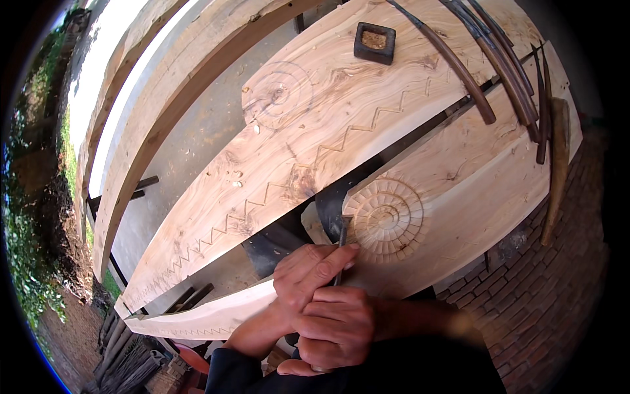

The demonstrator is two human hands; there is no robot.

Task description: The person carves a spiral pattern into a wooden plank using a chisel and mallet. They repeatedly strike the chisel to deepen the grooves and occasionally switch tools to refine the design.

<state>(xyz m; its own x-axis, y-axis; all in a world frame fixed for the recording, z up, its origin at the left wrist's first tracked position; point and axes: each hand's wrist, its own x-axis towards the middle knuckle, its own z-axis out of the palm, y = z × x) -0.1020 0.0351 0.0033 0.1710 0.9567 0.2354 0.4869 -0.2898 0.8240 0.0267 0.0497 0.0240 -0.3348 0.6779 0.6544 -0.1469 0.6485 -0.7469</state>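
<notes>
My left hand [307, 274] and my right hand [335, 327] are both closed around a thin dark carving chisel [341, 244]. Its tip rests on the left rim of a round carved rosette [387, 218] cut into the nearer pale wooden beam [485, 177]. My left thumb lies along the tool's shaft. The right hand sits just below the left and grips the handle, which is hidden inside it.
A second beam [308, 151] beyond carries a zigzag groove [289, 187] and a drawn spiral circle [275, 95]. A small dark square block [375, 42] rests on it. Several long-handled chisels [505, 72] lie across both beams at upper right. Brick paving [538, 302] is below.
</notes>
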